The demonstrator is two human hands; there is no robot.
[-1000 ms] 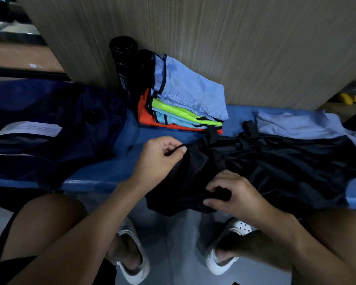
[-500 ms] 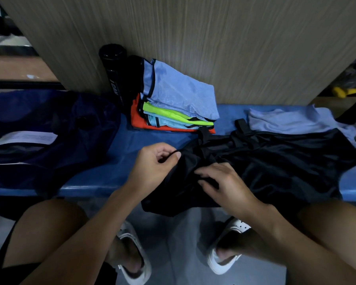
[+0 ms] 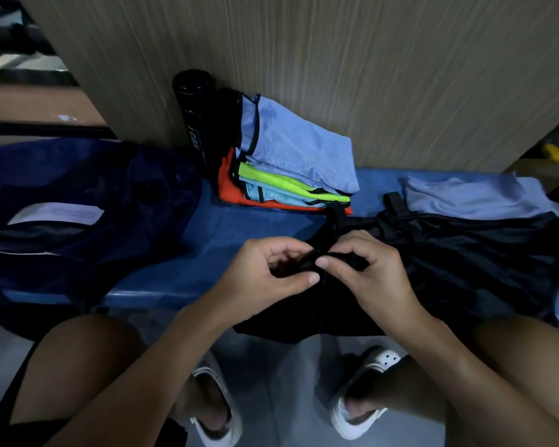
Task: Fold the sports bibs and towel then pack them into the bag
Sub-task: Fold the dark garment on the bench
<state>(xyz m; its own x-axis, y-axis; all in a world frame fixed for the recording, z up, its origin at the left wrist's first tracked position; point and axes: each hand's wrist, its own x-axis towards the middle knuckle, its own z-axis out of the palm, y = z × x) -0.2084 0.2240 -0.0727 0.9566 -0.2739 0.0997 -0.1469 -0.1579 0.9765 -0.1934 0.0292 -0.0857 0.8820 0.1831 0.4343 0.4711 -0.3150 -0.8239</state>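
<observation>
Both grips meet at the near-left edge of the black fabric piece (image 3: 465, 262). Left grip (image 3: 265, 272): fingers curled in, thumb and forefinger pinching a bunched bit of the black hem. Right grip (image 3: 371, 275): curled too, thumb tip pressed on the same bunch, close against the left one. On my feed I can't tell whether the black piece is a bib or a pouch. It's too dark, with two black straps sticking up at its far edge. It lies spread on the blue counter (image 3: 239, 227), with its near edge hanging over the front between the person's knees.

The stack of folded bibs (image 3: 291, 169) sits at the back of the counter against the wood-grain panel (image 3: 368, 75). Pale blue is on top, then neon green, pale blue again, and orange at the bottom. A black bottle (image 3: 194, 114) stands upright just left of the stack. The pale blue towel (image 3: 465, 198) lies rumpled, not folded, behind the black piece on the right, touching it. The navy bag (image 3: 78, 175) slumps on the counter's left end, well apart from the grips, with a white label (image 3: 57, 213) showing. I can't tell if it's open. White sandals (image 3: 217, 417) on the floor below.
</observation>
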